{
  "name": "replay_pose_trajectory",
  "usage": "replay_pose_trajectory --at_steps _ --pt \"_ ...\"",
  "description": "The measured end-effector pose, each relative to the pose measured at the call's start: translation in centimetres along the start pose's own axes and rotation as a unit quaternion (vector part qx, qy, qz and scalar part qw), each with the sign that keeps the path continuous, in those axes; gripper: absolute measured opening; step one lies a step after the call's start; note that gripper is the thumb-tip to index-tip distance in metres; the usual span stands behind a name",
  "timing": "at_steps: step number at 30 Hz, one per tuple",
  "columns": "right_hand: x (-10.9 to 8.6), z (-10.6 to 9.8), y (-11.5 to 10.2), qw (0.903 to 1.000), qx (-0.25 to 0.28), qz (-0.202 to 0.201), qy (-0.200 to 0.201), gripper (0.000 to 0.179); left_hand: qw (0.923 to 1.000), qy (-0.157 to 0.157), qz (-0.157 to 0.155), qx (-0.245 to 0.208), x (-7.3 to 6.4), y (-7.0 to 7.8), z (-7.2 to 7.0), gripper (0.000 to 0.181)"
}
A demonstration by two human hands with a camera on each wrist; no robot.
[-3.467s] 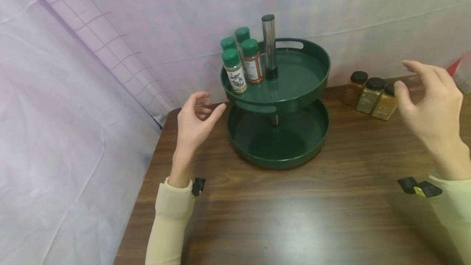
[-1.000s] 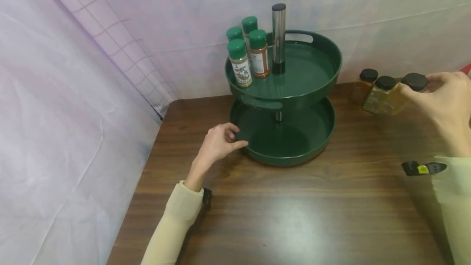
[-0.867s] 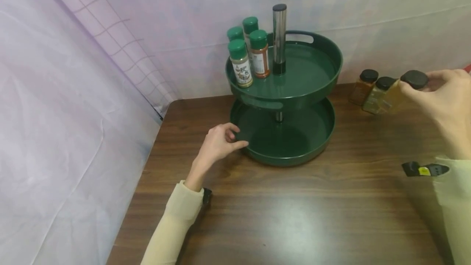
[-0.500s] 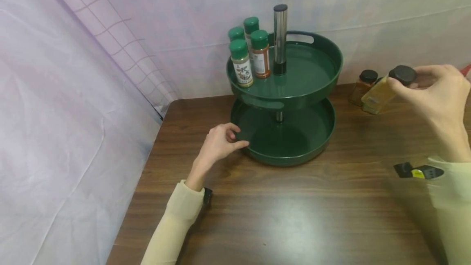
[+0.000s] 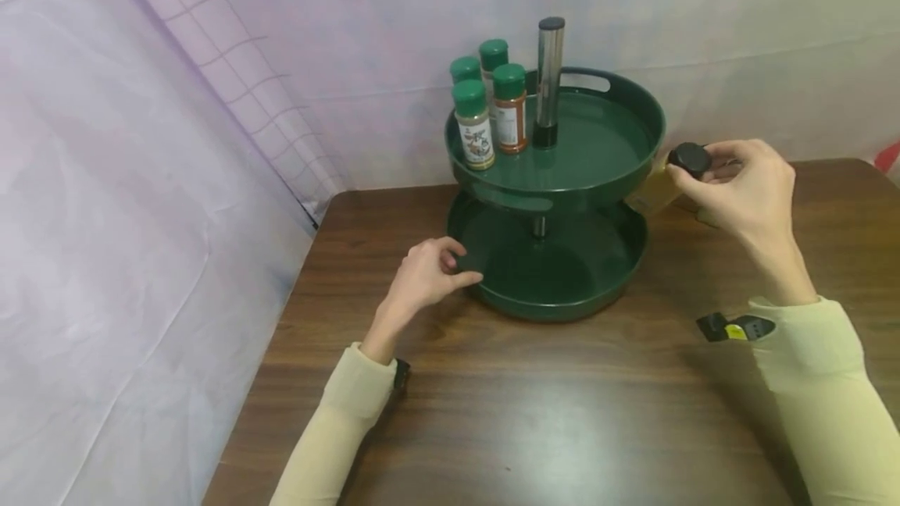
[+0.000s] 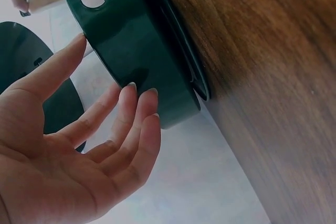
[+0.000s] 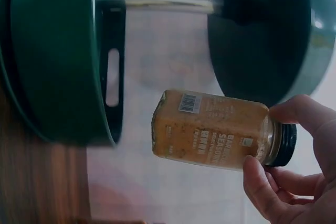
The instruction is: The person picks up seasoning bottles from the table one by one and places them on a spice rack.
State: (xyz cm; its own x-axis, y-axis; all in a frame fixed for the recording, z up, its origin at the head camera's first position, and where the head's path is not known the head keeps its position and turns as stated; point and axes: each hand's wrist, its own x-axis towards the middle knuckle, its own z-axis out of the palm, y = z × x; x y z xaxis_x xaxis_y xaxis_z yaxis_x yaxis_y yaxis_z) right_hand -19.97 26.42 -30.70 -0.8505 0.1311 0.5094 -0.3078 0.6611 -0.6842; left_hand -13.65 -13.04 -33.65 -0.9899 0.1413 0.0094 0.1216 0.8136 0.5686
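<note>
My right hand [image 5: 755, 190] holds a square glass spice jar [image 7: 210, 129] by its neck, just under the black lid [image 5: 690, 159]. The jar has orange-yellow contents and a barcode, and tilts with its base toward the stand, at the right side between the two tiers. The dark green two-tier stand has an upper tray [image 5: 598, 143] and a lower tray [image 5: 548, 311] on a metal post [image 5: 551, 84]. My left hand [image 5: 425, 276] is at the lower tray's left edge, fingers loosely bent, fingertips at its outer wall [image 6: 142, 40].
Several green-capped seasoning bottles [image 5: 477, 131] stand on the left of the upper tray. Behind my right hand, a bit of another jar [image 5: 705, 217] shows on the wooden table [image 5: 492, 428]. A pale cloth wall [image 5: 394, 139] runs along the back and left.
My right hand went to the jars at the right, lifted the yellow one by its top and carried it left to the stand. My left hand came down to the lower tray.
</note>
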Motion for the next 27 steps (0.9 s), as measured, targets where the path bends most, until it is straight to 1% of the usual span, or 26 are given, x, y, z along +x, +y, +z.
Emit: replay_pose_trajectory --at_steps 3,7,11,15,18,20,23,27 --pt "0.1 1.3 0.1 0.9998 -0.004 -0.001 -0.021 0.050 1.0000 -0.003 -0.002 0.001 0.1 0.2 0.2 0.050" --pt "0.3 2.9 0.9 0.9989 -0.015 0.001 -0.044 0.053 0.9999 -0.008 0.000 0.006 0.2 0.2 0.5 0.051" --pt "0.5 4.1 1.5 0.9984 -0.019 -0.005 -0.053 0.047 0.9999 -0.010 0.004 0.013 0.3 0.1 0.8 0.052" --pt "0.8 5.0 1.7 0.9981 -0.006 -0.029 -0.054 0.032 0.9999 -0.005 0.005 0.015 0.4 0.0 0.8 0.051" --pt "1.3 5.7 1.7 0.9973 -0.002 -0.047 -0.056 0.027 0.9999 -0.001 0.005 0.014 0.4 0.0 0.6 0.051" --pt "1.6 6.2 1.8 0.9968 -0.005 -0.056 -0.056 0.026 0.9999 0.000 0.004 0.015 0.4 0.0 0.5 0.051" --pt "2.0 7.1 1.8 0.9959 -0.010 -0.073 -0.053 0.031 0.9998 0.001 0.002 0.017 0.3 -0.1 0.3 0.051" --pt "2.5 8.1 1.8 0.9947 -0.013 -0.095 -0.037 0.035 0.9998 0.002 0.000 0.019 0.3 -0.2 0.3 0.051"
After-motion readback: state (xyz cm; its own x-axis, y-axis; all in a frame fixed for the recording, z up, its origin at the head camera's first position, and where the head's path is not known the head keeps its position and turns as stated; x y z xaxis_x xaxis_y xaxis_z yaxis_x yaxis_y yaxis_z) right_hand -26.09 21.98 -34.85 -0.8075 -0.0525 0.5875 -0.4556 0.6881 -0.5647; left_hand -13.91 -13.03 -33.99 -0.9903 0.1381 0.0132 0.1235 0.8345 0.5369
